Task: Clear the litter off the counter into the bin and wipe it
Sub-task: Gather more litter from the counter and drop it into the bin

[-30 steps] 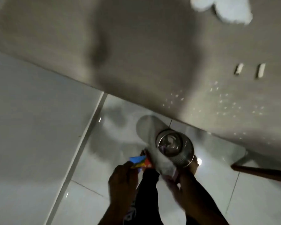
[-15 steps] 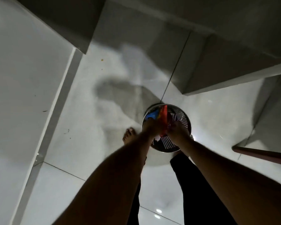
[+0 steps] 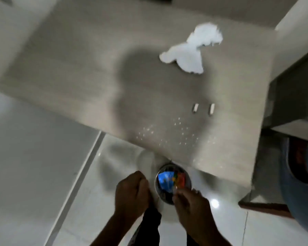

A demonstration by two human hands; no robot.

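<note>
Wrappers (image 3: pixel 171 180) dropped, now inside bin (image 3: pixel 160 194)

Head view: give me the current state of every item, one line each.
Mesh bin: on the floor, upright, colourful wrapper inside.
White cloth: crumpled on the counter, untouched.
Two small white pieces: on the counter.
White crumbs: scattered near the counter's front edge.
Left hand: closed, beside the bin.
Right hand: at the bin's rim; grip unclear.

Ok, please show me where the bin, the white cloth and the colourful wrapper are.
bin (image 3: pixel 160 192): head view, left part of its mesh wall.
white cloth (image 3: pixel 188 55): head view, middle of the crumpled cloth.
colourful wrapper (image 3: pixel 165 180): head view, its blue part inside the bin.
</note>
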